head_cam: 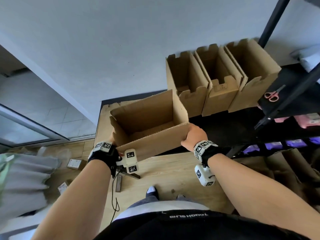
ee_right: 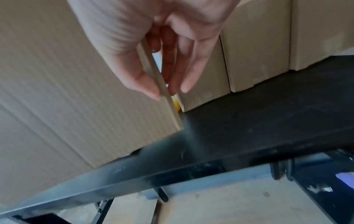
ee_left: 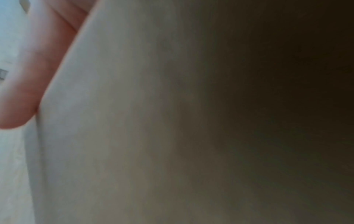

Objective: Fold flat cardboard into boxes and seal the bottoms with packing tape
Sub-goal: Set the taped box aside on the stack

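Note:
An open brown cardboard box (head_cam: 155, 144) is held up at the front edge of a black shelf (head_cam: 225, 129), its open top facing me. My right hand (head_cam: 194, 134) grips its near right corner. In the right wrist view the right hand (ee_right: 168, 91) pinches the box's (ee_right: 76, 98) wall edge, thumb on one face and fingers on the other. My left hand (head_cam: 112, 137) holds the near left corner, mostly hidden behind the box and wrist strap. In the left wrist view a finger (ee_left: 28, 75) lies along blurred cardboard (ee_left: 114, 121). No tape is in view.
Three folded boxes (head_cam: 220, 78) stand in a row at the back of the shelf. Pink scissors (head_cam: 271, 96) lie on a higher shelf at the right, beside a black rack post (head_cam: 273, 19). Flat cardboard (head_cam: 103, 122) lies behind the held box. Small packets (head_cam: 73, 163) lie on the wooden floor.

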The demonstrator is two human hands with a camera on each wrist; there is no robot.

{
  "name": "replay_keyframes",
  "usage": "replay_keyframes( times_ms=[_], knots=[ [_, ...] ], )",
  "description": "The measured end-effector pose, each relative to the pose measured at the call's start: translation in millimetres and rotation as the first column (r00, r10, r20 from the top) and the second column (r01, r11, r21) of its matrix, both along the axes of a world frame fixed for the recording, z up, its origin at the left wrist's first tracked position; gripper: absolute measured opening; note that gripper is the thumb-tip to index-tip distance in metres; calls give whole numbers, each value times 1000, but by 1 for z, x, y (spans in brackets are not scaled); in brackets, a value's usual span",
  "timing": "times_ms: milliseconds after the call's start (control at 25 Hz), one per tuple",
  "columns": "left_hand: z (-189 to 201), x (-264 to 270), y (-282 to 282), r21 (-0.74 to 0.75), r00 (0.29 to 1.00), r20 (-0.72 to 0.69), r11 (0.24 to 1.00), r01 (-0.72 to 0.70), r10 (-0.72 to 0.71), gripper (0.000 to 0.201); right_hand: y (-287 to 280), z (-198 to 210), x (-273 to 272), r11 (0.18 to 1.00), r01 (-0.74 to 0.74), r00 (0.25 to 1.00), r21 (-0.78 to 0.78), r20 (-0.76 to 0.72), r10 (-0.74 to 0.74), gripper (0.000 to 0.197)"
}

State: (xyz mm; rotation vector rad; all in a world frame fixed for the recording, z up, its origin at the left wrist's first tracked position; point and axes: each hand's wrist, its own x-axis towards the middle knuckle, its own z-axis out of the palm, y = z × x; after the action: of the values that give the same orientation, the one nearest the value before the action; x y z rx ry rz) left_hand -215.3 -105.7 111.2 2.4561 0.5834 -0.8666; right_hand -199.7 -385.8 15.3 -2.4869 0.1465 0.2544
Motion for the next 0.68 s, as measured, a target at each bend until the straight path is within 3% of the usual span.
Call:
replay_keyframes(
  times_ms=[40, 80, 120, 160, 240, 280, 360, 440, 680],
  knots=[
    [-9, 10, 0, -184, 984, -28, 967, -179, 177, 46, -1, -7, -4, 999, 42, 999, 11, -26, -41, 41],
    [-17, 17, -2, -352, 929, -155, 860, -370, 336, 44, -5, -15, -8, 993, 120, 991, 23, -60, -118, 39],
    [-30, 28, -5, -432, 889, -222, 777, -458, 401, 64, -12, -23, -11, 978, 205, 974, 26, -99, -202, 35],
    [-62, 48, -4, -455, 874, -240, 746, -486, 423, 81, -20, -29, -15, 958, 285, 951, 24, -132, -280, 31],
    [-119, 83, -13, -525, 878, -268, 704, -478, 397, 93, -41, -36, -18, 905, 425, 893, 26, -172, -415, 26],
    [-124, 91, -30, -547, 888, -288, 700, -459, 357, 92, -53, -37, -18, 870, 491, 860, 37, -178, -478, 25],
    [-89, 83, -87, -587, 889, -321, 668, -457, 326, 86, -78, -36, -15, 803, 593, 801, 58, -150, -580, 29],
    [-64, 80, -141, -650, 875, -344, 586, -483, 340, 76, -102, -34, -10, 736, 673, 740, 79, -97, -666, 37],
    [-64, 91, -237, -685, 892, -349, 572, -452, 287, 73, -155, -18, -3, 487, 856, 505, 174, -79, -860, 46]
  ],
)
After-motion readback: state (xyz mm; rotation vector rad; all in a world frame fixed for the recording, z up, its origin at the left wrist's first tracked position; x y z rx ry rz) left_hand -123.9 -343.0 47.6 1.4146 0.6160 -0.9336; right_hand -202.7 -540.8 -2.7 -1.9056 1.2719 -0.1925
